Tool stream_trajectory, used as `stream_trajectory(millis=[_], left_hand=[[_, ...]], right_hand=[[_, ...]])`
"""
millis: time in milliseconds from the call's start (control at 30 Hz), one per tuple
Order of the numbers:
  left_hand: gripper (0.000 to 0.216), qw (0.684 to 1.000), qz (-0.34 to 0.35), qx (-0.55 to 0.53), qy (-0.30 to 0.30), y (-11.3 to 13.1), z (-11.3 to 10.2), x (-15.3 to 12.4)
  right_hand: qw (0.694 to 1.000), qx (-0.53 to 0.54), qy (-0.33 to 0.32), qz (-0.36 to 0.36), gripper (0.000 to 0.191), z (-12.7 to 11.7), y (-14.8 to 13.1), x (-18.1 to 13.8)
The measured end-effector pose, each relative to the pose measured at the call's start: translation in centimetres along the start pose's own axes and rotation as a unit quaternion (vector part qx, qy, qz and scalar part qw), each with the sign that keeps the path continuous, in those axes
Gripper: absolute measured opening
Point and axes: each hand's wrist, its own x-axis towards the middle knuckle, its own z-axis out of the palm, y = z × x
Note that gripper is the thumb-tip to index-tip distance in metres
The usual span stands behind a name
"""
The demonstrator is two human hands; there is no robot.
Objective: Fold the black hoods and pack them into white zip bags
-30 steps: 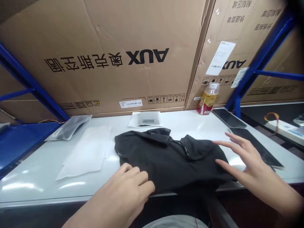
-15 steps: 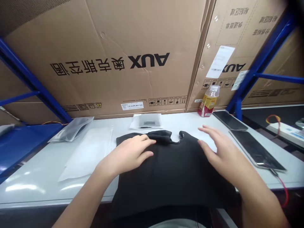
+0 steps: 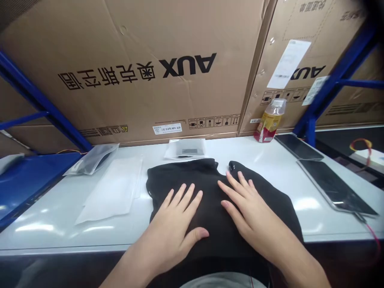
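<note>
A black garment (image 3: pixel 207 208) is spread over the front of the white table, its lower part hanging past the near edge. There is a curved notch in its far edge, with a shiny dark spot just right of it. My left hand (image 3: pixel 177 224) lies flat on the left half of the cloth, fingers stretched forward and thumb out to the side. On the right half, my right hand (image 3: pixel 249 212) rests with its fingers spread, the tips close to the notch. Neither hand grips the fabric.
Frosted plastic bags (image 3: pixel 112 188) lie on the left, and a small bag (image 3: pixel 186 149) sits behind the cloth. To the right are a red-yellow bottle (image 3: pixel 270 122) and two dark phone-like devices (image 3: pixel 333 186), one cabled. Large cartons (image 3: pixel 135 104) and blue rack posts (image 3: pixel 318 100) stand behind.
My right hand has come down and left onto the cloth. My left hand has drawn back from the far edge and flattened. The folded far-left part of the cloth now lies smoother.
</note>
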Motion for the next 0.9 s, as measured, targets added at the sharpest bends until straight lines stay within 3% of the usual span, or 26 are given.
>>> stream_trajectory(millis=[100,200,367,500,600,700,800,900], left_hand=[[0.072,0.999,-0.014,0.004,0.041,-1.1,2.0,-1.0],[0.07,0.997,-0.03,0.009,0.076,-2.0,2.8,-1.2],[0.067,0.995,-0.037,0.013,0.093,-2.0,2.9,-1.7],[0.062,0.996,-0.036,0.015,0.077,-2.2,1.5,-1.4],[0.06,0.998,-0.031,0.02,0.043,-2.3,-0.7,0.6],[0.063,0.999,0.006,0.022,0.023,-2.2,-2.4,4.2],[0.064,0.998,0.053,0.017,-0.002,-2.7,-2.6,7.9],[0.055,0.997,0.075,0.019,-0.009,-4.2,-2.5,10.4]], right_hand=[[1.0,0.0,-0.026,-0.014,0.053,0.3,-1.2,0.3],[0.999,-0.026,-0.026,0.013,0.057,0.6,-0.7,0.2],[0.993,-0.071,0.013,0.094,0.058,0.6,3.4,-0.7],[0.981,-0.069,0.031,0.178,0.064,0.4,6.2,-0.7],[0.977,-0.084,0.035,0.192,0.065,0.0,6.1,-0.1],[0.986,-0.091,0.041,0.131,0.063,-0.5,3.8,0.6],[0.996,-0.072,-0.013,0.06,0.061,-0.8,1.3,1.0],[0.994,-0.07,-0.066,0.046,0.059,-0.6,0.0,0.9]])
